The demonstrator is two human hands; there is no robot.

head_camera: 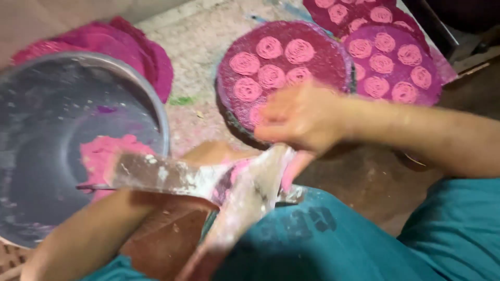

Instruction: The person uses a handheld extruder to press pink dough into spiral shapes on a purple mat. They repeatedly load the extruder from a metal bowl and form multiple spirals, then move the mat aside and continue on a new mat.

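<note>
My left hand [209, 154] reaches in from the lower left and is mostly hidden behind a flour-dusted metal press [156, 175], which it holds above my lap. My right hand [302, 117], blurred, curls its fingers over the top end of the press's long floury lever [245, 200]. Pink dough [237, 169] shows where the lever meets the press body. Just beyond my right hand lies a round magenta mat [328, 62] carrying several pink dough spirals [270, 48].
A large steel bowl [156, 104] at the left holds a lump of pink dough [101, 152]. Two more spiral-covered mats [432, 88] [312, 10] lie at the top right. Bare magenta mats [130, 41] are stacked at the top left. My teal-clad legs [338, 234] fill the foreground.
</note>
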